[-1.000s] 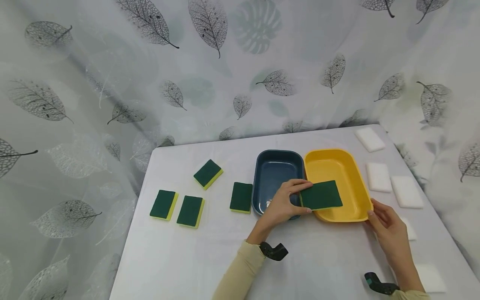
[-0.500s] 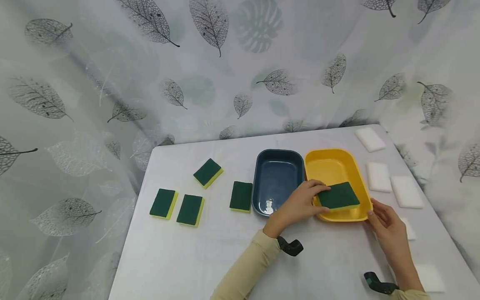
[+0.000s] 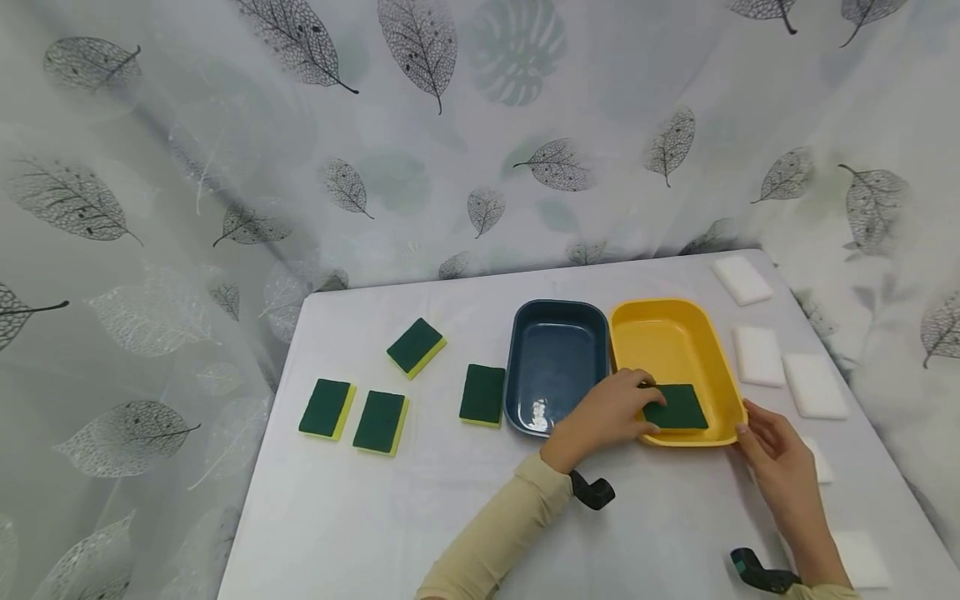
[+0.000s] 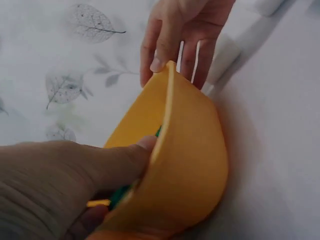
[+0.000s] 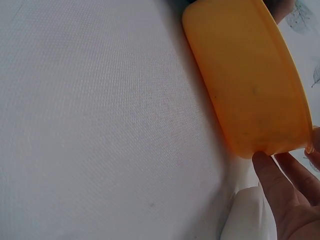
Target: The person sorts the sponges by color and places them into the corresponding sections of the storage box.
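In the head view, my left hand (image 3: 609, 410) reaches over the near left side of a yellow plastic tray (image 3: 660, 321). Its thumb and fingers hold the left end of a green-and-yellow scouring sponge (image 3: 681, 407), green side up, low inside the tray. The left wrist view shows the thumb inside the tray wall (image 4: 192, 150), with only slivers of green sponge visible. My right hand (image 3: 783, 454) pinches the tray's near right corner. In the right wrist view, that hand's fingers (image 5: 275, 182) touch the outside of the tray below the rim.
A dark blue tray (image 3: 558, 350) stands against the yellow one's left side. Several more green-and-yellow sponges, one of them a scouring sponge (image 3: 482, 394) beside the blue tray, lie to the left. Several white sponge blocks (image 3: 813, 385) line the table's right side. A leaf-patterned curtain (image 3: 480, 142) hangs behind.
My left hand has carried the scouring sponge rightward from the yellow tray's left rim and lowered it into the near part of the tray. The right hand stays at the tray's corner.
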A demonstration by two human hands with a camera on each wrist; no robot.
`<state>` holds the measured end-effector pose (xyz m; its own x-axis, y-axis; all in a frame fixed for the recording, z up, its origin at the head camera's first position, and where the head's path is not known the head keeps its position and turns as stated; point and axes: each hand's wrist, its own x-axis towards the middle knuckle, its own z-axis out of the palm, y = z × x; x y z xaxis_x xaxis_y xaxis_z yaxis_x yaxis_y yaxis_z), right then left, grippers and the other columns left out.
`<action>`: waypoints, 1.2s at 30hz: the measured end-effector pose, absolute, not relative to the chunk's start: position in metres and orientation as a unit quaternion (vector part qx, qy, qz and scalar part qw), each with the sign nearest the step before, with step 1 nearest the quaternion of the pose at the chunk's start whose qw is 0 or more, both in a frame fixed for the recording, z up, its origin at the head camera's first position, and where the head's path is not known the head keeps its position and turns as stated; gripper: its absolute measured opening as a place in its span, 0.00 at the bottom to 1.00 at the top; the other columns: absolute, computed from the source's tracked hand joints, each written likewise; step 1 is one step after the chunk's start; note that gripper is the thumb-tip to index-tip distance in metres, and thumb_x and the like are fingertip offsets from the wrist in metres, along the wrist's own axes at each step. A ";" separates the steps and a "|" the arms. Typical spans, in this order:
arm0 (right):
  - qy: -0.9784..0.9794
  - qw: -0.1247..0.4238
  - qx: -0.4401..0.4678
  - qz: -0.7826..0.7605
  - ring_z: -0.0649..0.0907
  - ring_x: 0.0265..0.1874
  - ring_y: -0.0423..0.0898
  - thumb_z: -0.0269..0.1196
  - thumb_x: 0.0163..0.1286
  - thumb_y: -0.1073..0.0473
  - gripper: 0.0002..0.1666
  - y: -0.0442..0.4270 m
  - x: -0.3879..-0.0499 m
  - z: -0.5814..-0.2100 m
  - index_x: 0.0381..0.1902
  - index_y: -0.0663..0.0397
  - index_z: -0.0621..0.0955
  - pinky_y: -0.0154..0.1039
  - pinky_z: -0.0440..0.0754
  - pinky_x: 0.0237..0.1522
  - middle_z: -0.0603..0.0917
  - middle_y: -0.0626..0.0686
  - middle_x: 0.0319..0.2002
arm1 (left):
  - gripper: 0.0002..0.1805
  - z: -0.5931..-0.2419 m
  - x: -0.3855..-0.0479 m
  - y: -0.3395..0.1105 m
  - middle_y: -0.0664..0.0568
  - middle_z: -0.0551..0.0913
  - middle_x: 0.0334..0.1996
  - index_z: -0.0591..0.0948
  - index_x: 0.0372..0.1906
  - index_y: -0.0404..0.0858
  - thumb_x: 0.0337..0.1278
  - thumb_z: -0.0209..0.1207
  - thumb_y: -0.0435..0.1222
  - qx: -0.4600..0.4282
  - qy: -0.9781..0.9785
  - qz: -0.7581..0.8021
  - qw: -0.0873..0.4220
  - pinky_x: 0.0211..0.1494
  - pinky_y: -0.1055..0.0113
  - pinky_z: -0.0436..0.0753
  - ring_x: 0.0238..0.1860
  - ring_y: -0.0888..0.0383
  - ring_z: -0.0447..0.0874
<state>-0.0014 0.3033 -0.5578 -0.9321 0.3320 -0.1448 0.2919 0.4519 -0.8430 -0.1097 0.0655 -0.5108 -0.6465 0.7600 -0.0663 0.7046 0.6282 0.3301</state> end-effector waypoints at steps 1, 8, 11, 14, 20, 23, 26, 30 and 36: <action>-0.853 0.019 -0.184 0.489 0.75 0.55 0.18 0.55 0.82 0.47 0.35 0.303 -0.001 -0.557 0.80 0.52 0.65 0.12 0.77 0.44 0.69 0.70 0.75 | 0.20 -0.510 -0.110 0.066 0.60 0.79 0.65 0.84 0.60 0.57 0.67 0.66 0.55 0.407 0.897 0.134 0.104 0.68 0.76 0.73 0.63 0.63 0.75; -0.853 0.008 -0.191 0.485 0.79 0.61 0.27 0.55 0.82 0.46 0.36 0.305 -0.001 -0.557 0.80 0.52 0.64 0.12 0.77 0.44 0.68 0.70 0.76 | 0.15 -0.502 -0.111 0.075 0.63 0.82 0.53 0.87 0.52 0.58 0.64 0.68 0.55 0.399 0.904 0.091 0.125 0.58 0.77 0.72 0.52 0.66 0.75; -0.851 0.007 -0.193 0.489 0.78 0.60 0.26 0.55 0.82 0.46 0.36 0.305 0.000 -0.558 0.80 0.53 0.64 0.12 0.77 0.44 0.67 0.70 0.76 | 0.14 -0.500 -0.109 0.080 0.65 0.83 0.50 0.88 0.52 0.59 0.65 0.68 0.55 0.390 0.910 0.058 0.128 0.57 0.76 0.72 0.50 0.66 0.74; -0.847 0.005 -0.199 0.493 0.77 0.57 0.21 0.55 0.82 0.46 0.36 0.304 0.001 -0.559 0.80 0.53 0.64 0.13 0.78 0.44 0.67 0.71 0.76 | 0.13 -0.498 -0.106 0.083 0.67 0.84 0.49 0.89 0.51 0.60 0.66 0.67 0.55 0.381 0.916 0.027 0.125 0.57 0.75 0.73 0.50 0.67 0.75; -0.843 0.009 -0.202 0.499 0.73 0.52 0.15 0.56 0.82 0.48 0.35 0.304 0.002 -0.561 0.80 0.53 0.64 0.13 0.78 0.43 0.67 0.71 0.76 | 0.09 -0.503 -0.100 0.086 0.67 0.84 0.47 0.90 0.48 0.63 0.71 0.62 0.53 0.377 0.920 0.003 0.103 0.52 0.75 0.71 0.48 0.66 0.74; -0.843 0.013 -0.199 0.499 0.74 0.52 0.16 0.56 0.82 0.48 0.35 0.305 0.001 -0.560 0.80 0.53 0.64 0.13 0.78 0.44 0.67 0.70 0.76 | 0.10 -0.506 -0.099 0.086 0.65 0.84 0.48 0.90 0.48 0.62 0.75 0.59 0.52 0.381 0.920 0.011 0.085 0.51 0.73 0.70 0.48 0.65 0.73; -0.844 0.015 -0.198 0.499 0.74 0.53 0.16 0.55 0.82 0.48 0.35 0.305 0.000 -0.560 0.80 0.52 0.64 0.13 0.78 0.44 0.67 0.70 0.77 | 0.12 -0.508 -0.097 0.084 0.62 0.84 0.52 0.90 0.48 0.61 0.77 0.57 0.51 0.390 0.919 0.016 0.060 0.53 0.72 0.72 0.51 0.63 0.74; -0.845 0.013 -0.198 0.497 0.74 0.53 0.16 0.55 0.82 0.48 0.35 0.305 -0.001 -0.560 0.80 0.53 0.64 0.13 0.78 0.44 0.67 0.70 0.77 | 0.13 -0.513 -0.094 0.078 0.59 0.82 0.62 0.88 0.52 0.60 0.79 0.54 0.51 0.403 0.914 0.026 0.031 0.62 0.70 0.74 0.60 0.60 0.75; -0.844 0.018 -0.190 0.501 0.72 0.51 0.14 0.56 0.82 0.48 0.35 0.304 -0.002 -0.560 0.80 0.52 0.64 0.13 0.78 0.44 0.68 0.70 0.76 | 0.15 -0.523 -0.086 0.065 0.57 0.78 0.69 0.85 0.61 0.56 0.81 0.52 0.49 0.413 0.905 0.100 -0.021 0.75 0.69 0.72 0.70 0.57 0.72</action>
